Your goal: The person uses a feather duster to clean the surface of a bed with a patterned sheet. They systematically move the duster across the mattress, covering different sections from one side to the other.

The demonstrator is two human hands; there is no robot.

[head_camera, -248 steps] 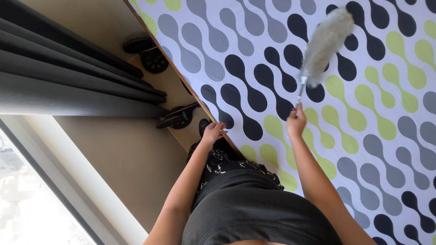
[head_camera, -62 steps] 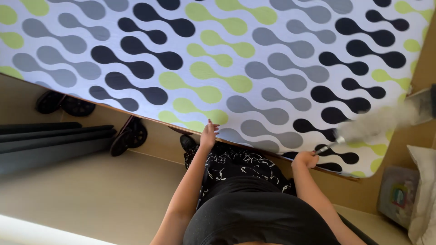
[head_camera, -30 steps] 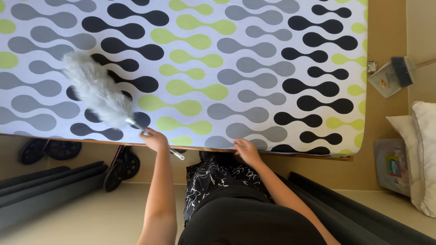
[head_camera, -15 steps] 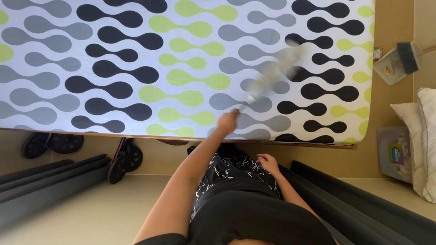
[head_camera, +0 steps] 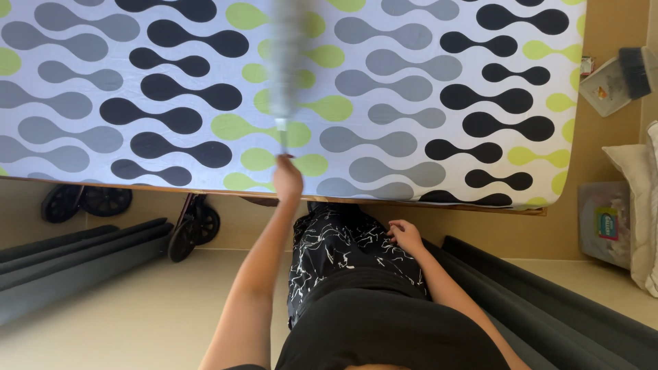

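Observation:
My left hand [head_camera: 288, 178] is stretched forward over the near edge of the bed and grips the thin handle of a grey feather duster [head_camera: 288, 68]. The duster's head is blurred with motion above the mattress [head_camera: 425, 96], which has a white sheet with black, grey and green blob shapes. My right hand [head_camera: 406, 236] rests on my thigh against black clothing with white streaks, holding nothing, its fingers loosely spread.
Dark sandals [head_camera: 86, 201] and another pair [head_camera: 192, 226] lie on the floor at the bed's edge. Dark curtain folds hang at the left [head_camera: 68, 260] and right [head_camera: 548, 294]. A dustpan with a brush [head_camera: 617, 75], a pillow [head_camera: 637, 205] and a clear box [head_camera: 603, 223] are at the right.
The duster was in my right hand and is now in my left. It swept from the left of the sheet to the right, and now points straight ahead at the middle. My right hand dropped to my thigh.

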